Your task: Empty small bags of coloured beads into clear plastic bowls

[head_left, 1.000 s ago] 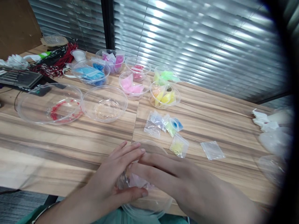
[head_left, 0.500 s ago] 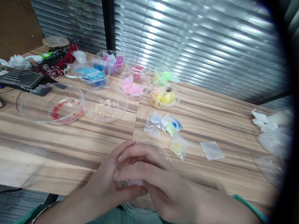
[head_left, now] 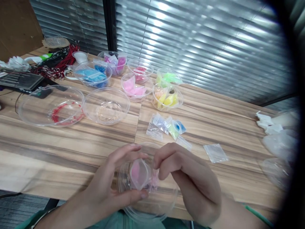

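Between the thumb and fingers of my left hand (head_left: 116, 178) is a small zip bag (head_left: 140, 175) with pink contents, its mouth gaping towards me. Beneath both hands lies a clear round plastic bowl (head_left: 164, 206); pinkish bits show inside it, right of the bag. My right hand (head_left: 190, 178) is closed, fingers curled and tips together, just right of the bag over the bowl's rim. Whatever its fingertips hold, if anything, is hidden.
Small bags of beads (head_left: 175, 128) lie beyond my hands, and a flat clear bag (head_left: 215, 153) to their right. Farther back stand bowls with blue (head_left: 92, 76), pink (head_left: 137, 89) and yellow bags (head_left: 168, 98). Left, a large bowl (head_left: 35, 122) sits near a red bead ring (head_left: 56, 114).
My right hand has drawn back to the right from over my left and now has its fingers curled. The bag with pink contents has come into view.
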Tool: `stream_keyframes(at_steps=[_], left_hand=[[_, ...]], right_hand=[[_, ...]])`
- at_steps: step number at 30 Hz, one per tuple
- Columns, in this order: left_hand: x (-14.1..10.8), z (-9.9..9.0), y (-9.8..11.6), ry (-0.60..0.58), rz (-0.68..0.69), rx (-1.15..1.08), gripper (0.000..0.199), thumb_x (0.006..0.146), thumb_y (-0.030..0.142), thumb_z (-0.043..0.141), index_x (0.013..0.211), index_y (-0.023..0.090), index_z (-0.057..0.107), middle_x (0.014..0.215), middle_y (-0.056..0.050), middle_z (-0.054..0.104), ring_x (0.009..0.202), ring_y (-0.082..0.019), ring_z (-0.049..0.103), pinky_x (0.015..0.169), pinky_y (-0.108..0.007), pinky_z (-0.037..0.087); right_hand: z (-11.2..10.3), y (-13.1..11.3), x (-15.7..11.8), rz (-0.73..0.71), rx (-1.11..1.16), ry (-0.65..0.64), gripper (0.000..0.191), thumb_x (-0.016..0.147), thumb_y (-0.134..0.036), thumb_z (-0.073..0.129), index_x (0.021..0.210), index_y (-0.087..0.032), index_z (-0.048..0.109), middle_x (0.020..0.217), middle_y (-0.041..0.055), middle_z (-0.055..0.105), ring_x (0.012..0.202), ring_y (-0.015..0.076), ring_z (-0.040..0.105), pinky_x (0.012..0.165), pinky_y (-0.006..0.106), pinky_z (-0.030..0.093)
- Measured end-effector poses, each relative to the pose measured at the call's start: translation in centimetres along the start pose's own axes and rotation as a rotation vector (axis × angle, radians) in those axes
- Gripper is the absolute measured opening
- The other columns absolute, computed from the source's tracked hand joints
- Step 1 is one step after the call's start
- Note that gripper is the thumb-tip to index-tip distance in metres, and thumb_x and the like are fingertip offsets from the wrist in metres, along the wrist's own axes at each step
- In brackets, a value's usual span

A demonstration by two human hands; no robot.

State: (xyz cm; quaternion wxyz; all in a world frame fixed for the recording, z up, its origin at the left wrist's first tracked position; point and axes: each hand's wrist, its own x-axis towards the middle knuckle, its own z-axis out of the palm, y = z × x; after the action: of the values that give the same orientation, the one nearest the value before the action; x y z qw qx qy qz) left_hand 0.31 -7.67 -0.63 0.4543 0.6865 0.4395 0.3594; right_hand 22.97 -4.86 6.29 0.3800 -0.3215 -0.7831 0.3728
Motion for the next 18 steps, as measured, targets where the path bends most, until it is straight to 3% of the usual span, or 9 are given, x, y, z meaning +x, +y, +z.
stream_keyframes(at_steps=[3,6,9,12,15,18], left_hand=[[0.3,0.1,0.2,0.053,0.053,-0.033,0.081,0.087,0.027,0.075,0.148,0.044,0.025,0.133,-0.002,0.065,0.130,-0.025,0.061,0.111,-0.048,0.052],[0.7,0.5,0.0,0.057,0.086,0.019,0.077,0.088,0.026,0.073,0.148,0.039,0.027,0.131,-0.004,0.065,0.126,-0.024,0.063,0.108,-0.043,0.055],[0.8,0.9,-0.5,0.068,0.095,0.073,0.075,0.087,0.023,0.072,0.147,0.039,0.030,0.132,-0.003,0.066,0.126,-0.024,0.064,0.103,-0.039,0.058],[0.5,1.0,-1.1,0.092,0.058,0.064,0.072,0.088,0.021,0.071,0.147,0.037,0.032,0.136,-0.005,0.063,0.126,-0.025,0.063,0.103,-0.040,0.058],[0.2,0.9,-1.5,0.105,0.062,0.068,0.068,0.090,0.020,0.070,0.146,0.035,0.035,0.138,-0.006,0.062,0.128,-0.026,0.062,0.109,-0.044,0.053],[0.3,0.9,-1.6,0.099,0.084,0.050,0.067,0.090,0.019,0.070,0.145,0.037,0.036,0.134,-0.003,0.065,0.125,-0.023,0.064,0.110,-0.041,0.052]], right_hand=[[0.8,1.0,-0.7,0.043,-0.346,-0.130,0.025,0.081,0.002,0.040,0.086,-0.016,0.057,0.084,0.0040,0.062,0.076,0.0154,0.061,0.066,0.027,0.053],[2.6,2.5,-1.7,0.020,-0.797,-0.422,0.035,0.080,-0.006,0.053,0.113,-0.009,0.062,0.111,0.0148,0.066,0.106,0.0285,0.061,0.091,0.045,0.055],[3.8,3.5,-2.1,-0.037,-0.999,-0.614,0.034,0.081,-0.015,0.061,0.113,-0.006,0.066,0.123,0.0211,0.062,0.121,0.0382,0.053,0.103,0.057,0.046],[3.5,3.4,-1.7,-0.087,-0.918,-0.668,0.030,0.086,-0.012,0.058,0.114,-0.006,0.066,0.128,0.0211,0.060,0.128,0.0360,0.050,0.108,0.054,0.044],[2.5,2.7,-1.2,-0.102,-0.701,-0.684,0.032,0.089,-0.008,0.054,0.119,-0.013,0.064,0.130,0.0112,0.062,0.130,0.0242,0.050,0.112,0.040,0.043],[2.1,2.2,-1.4,-0.177,-0.603,-0.555,0.029,0.092,-0.006,0.048,0.107,-0.021,0.068,0.116,-0.0013,0.070,0.117,0.0145,0.060,0.109,0.025,0.045]])
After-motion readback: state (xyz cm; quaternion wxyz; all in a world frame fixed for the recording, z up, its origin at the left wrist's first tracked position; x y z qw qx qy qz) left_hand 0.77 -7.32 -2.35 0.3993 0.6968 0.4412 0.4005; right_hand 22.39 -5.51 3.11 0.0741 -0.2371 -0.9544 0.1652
